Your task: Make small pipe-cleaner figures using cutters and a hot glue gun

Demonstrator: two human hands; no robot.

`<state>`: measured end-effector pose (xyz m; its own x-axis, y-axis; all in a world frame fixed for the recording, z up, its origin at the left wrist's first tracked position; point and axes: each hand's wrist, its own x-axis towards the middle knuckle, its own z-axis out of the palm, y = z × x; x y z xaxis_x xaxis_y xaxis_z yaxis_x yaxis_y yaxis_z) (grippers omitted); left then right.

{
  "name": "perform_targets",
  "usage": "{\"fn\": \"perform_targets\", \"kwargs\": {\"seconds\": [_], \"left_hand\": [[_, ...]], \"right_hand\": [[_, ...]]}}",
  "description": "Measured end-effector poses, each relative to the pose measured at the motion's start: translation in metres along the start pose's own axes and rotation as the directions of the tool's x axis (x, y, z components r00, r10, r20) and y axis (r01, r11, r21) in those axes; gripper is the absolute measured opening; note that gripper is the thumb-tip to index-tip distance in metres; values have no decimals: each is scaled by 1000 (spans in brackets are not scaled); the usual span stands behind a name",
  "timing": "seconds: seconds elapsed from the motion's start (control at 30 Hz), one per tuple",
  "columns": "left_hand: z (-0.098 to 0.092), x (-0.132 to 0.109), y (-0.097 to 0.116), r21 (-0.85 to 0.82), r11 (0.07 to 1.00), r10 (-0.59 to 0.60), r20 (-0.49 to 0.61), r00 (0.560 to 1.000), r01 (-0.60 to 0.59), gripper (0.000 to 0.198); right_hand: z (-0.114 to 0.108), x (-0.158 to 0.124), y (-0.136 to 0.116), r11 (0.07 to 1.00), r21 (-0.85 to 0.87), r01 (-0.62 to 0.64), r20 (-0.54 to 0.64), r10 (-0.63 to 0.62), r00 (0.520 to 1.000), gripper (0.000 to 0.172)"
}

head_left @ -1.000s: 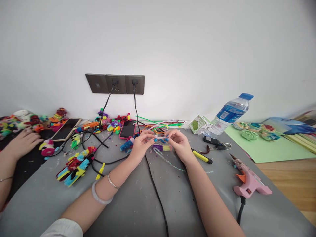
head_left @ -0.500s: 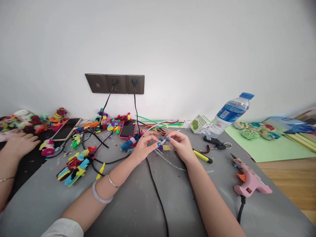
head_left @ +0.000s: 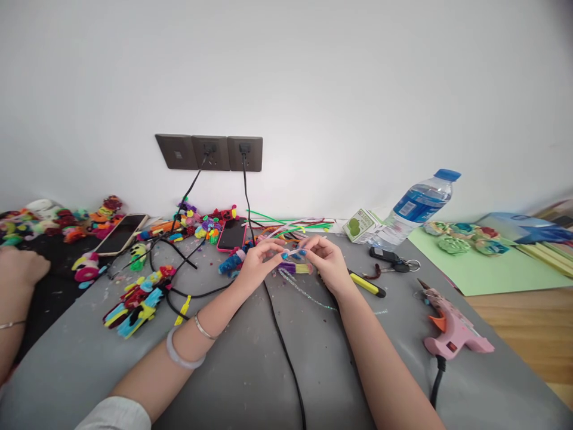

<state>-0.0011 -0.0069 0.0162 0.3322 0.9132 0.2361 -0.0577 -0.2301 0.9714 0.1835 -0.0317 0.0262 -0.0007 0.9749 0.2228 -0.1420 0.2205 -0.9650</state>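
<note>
In the head view, we take the bottle (head_left: 405, 209) as our landmark. To its left and nearer us, our two hands meet over the grey table (head_left: 250, 382), with a small white strip (head_left: 294, 253) between them. Our left hand (head_left: 261, 260) has thumb and forefinger closed on one end of it, the other fingers loosely bent. Our right hand (head_left: 324, 260) has thumb and forefinger together at the other end — its lower fingers are partly hidden, so we cannot tell how they lie.

Just below the strip, also left of the bottle, we see a purple-and-yellow piece (head_left: 295, 268) and a glittery cord (head_left: 311, 295). The yellow cutter (head_left: 367, 284) lies nearer us than the bottle, beside our right wrist. Just beside the bottle's base is the car key (head_left: 384, 255); touching or nearly touching its left side is the green-and-white carton (head_left: 359, 226).

Well left of the bottle are loose fuzzy stems (head_left: 293, 227), the pink phone (head_left: 231, 235) and — farther still — a bundle of fuzzy figures (head_left: 138, 301) and a co-worker's hand (head_left: 22, 266).

Right of the bottle, paper flowers (head_left: 453, 245) sit on a green sheet (head_left: 519, 278); nearer us, the pink glue gun (head_left: 456, 334) lies on its side.
</note>
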Motion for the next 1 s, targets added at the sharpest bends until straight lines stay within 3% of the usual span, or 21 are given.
{"fn": "perform_targets", "kwargs": {"seconds": [0.1,0.23,0.37,0.47,0.57,0.7,0.8,1.0], "left_hand": [[2,0,1,-144,987,-69,-27,997,64,26],[5,-1,7,-210,972,-115,-46,992,103,26],[5,-1,10,-211,972,-122,-78,989,103,25],[5,0,9,-209,973,-125,-102,987,101,24],[5,0,9,-208,972,-135,-109,985,110,25],[5,0,8,-200,972,-146,-107,984,122,26],[5,0,6,-202,973,-139,-107,984,115,27],[5,-2,5,-125,985,-124,-47,991,117,24]], "right_hand": [[1,0,-1,999,-4,44,36,-44,998,27],[-1,1,3,993,-57,107,29,-106,994,26],[-6,6,10,982,-80,173,-84,-179,980,39],[-8,7,13,968,-189,167,-146,-196,970,23],[-6,5,12,943,-286,169,-94,-204,974,26],[-2,2,8,955,-256,151,22,-151,988,23],[0,2,5,951,-220,217,98,-199,975,20],[0,1,2,971,-194,138,71,-126,989,23]]}}
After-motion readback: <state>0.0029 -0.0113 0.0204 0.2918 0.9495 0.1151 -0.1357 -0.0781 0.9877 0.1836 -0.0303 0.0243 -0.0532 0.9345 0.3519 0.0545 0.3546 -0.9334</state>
